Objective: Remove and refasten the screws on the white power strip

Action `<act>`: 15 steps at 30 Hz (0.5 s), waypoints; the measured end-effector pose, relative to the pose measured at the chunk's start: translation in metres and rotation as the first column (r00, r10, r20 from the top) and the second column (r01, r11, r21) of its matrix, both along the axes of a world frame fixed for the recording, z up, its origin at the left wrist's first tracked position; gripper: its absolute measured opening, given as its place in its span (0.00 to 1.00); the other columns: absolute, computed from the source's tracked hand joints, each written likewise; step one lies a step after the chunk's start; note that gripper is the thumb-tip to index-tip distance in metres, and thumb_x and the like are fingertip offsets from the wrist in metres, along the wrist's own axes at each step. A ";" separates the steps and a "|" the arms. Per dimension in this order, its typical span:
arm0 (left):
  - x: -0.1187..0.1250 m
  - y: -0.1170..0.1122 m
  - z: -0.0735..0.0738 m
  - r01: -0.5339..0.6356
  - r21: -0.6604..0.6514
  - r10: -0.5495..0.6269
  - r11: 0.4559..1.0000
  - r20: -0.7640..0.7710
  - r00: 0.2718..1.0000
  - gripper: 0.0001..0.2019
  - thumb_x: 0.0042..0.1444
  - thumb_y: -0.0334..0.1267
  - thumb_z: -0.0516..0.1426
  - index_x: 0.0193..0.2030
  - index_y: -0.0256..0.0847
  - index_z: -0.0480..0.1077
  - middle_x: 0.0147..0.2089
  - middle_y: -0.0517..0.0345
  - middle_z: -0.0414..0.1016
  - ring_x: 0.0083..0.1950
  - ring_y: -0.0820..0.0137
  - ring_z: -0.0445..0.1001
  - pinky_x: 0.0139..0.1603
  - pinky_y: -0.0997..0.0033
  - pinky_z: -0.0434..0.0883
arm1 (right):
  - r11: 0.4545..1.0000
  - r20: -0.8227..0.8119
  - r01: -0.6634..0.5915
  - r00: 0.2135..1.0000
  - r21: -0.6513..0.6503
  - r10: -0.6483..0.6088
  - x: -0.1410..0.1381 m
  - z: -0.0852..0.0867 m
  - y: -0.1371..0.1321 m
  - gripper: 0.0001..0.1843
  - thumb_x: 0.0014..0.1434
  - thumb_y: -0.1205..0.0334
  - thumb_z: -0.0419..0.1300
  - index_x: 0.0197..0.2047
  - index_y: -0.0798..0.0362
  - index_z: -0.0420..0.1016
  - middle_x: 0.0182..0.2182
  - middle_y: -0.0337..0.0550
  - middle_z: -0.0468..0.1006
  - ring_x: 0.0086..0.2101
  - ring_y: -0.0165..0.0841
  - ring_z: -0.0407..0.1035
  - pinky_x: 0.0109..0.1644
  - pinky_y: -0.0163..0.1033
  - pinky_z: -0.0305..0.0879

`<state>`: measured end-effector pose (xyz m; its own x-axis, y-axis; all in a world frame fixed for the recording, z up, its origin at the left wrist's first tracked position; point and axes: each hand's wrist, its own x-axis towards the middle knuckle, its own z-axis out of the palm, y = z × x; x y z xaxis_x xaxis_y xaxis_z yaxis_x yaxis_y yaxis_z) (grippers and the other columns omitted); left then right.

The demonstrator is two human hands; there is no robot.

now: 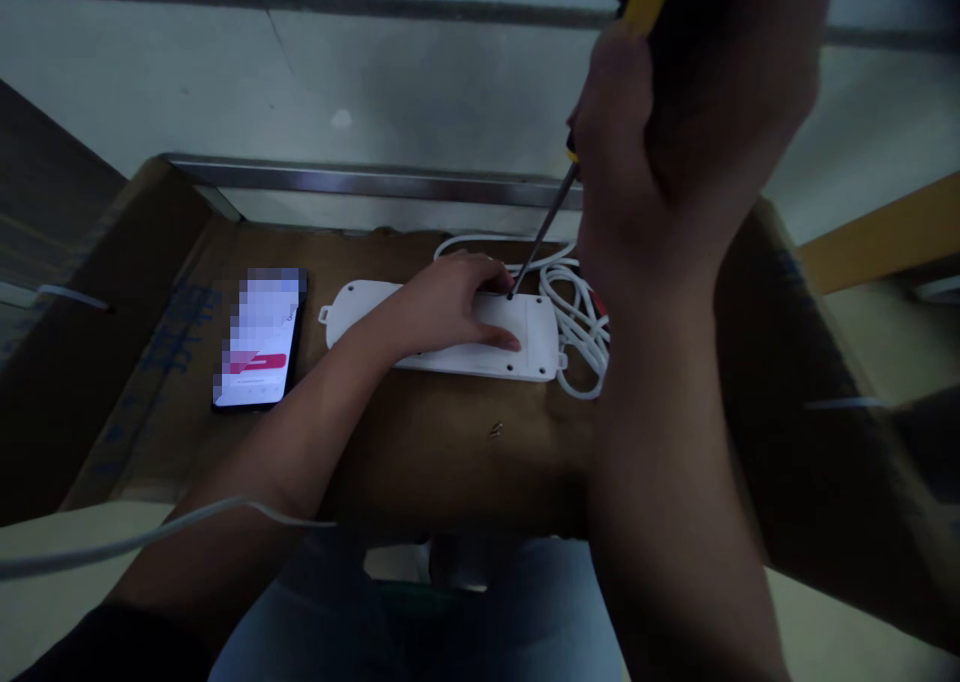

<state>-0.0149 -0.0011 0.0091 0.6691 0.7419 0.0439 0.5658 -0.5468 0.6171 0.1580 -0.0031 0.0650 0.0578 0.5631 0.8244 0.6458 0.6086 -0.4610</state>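
Observation:
A white power strip (536,332) lies face down on brown cardboard, with screw holes showing along its edges. My left hand (450,302) presses on its middle and holds it, thumb and fingers apart around the right part. In my right hand (637,152), raised at the upper right, is a screwdriver (553,210) with a yellow and black handle. Its thin shaft slants down to a hole on the strip's far edge, near my left fingertips. Whether the tip sits on a screw is hidden. Small loose screws (496,430) lie on the cardboard in front of the strip.
A white cable (574,307) is coiled at the strip's right end. To the left lies a phone (259,337) with a lit screen. Cardboard side walls (135,252) rise left and right, and a metal rail (360,180) runs behind. Another white cord (150,537) crosses my left forearm.

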 end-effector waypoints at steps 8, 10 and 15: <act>0.000 0.000 -0.001 0.005 0.008 -0.005 1.000 0.009 1.000 0.29 0.48 0.49 0.75 0.53 0.36 0.79 0.54 0.48 0.82 0.56 0.56 0.78 0.63 0.56 0.72 | 1.000 -0.015 0.014 1.000 -0.001 -0.014 0.001 0.003 -0.003 0.35 0.68 0.45 0.50 0.69 0.57 0.69 0.58 0.32 0.73 0.57 0.20 0.74 0.62 0.20 0.67; 0.000 0.000 -0.001 0.002 0.008 -0.002 1.000 0.008 1.000 0.29 0.48 0.49 0.75 0.53 0.36 0.78 0.54 0.47 0.82 0.56 0.56 0.78 0.63 0.56 0.72 | 0.999 0.006 -0.012 1.000 0.036 0.012 -0.001 0.003 -0.007 0.32 0.69 0.47 0.49 0.69 0.54 0.70 0.53 0.30 0.75 0.56 0.19 0.73 0.64 0.21 0.66; -0.001 0.000 -0.002 0.000 0.011 -0.001 1.000 0.014 1.000 0.29 0.48 0.48 0.75 0.53 0.36 0.79 0.53 0.47 0.82 0.56 0.56 0.78 0.63 0.55 0.72 | 0.998 0.012 -0.020 1.000 0.052 0.019 -0.002 0.003 -0.010 0.33 0.69 0.46 0.48 0.69 0.56 0.69 0.58 0.31 0.73 0.58 0.21 0.73 0.64 0.22 0.67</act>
<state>-0.0156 -0.0011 0.0075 0.6687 0.7410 0.0616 0.5566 -0.5538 0.6192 0.1560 -0.0131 0.0683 0.0373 0.5205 0.8530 0.6388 0.6440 -0.4209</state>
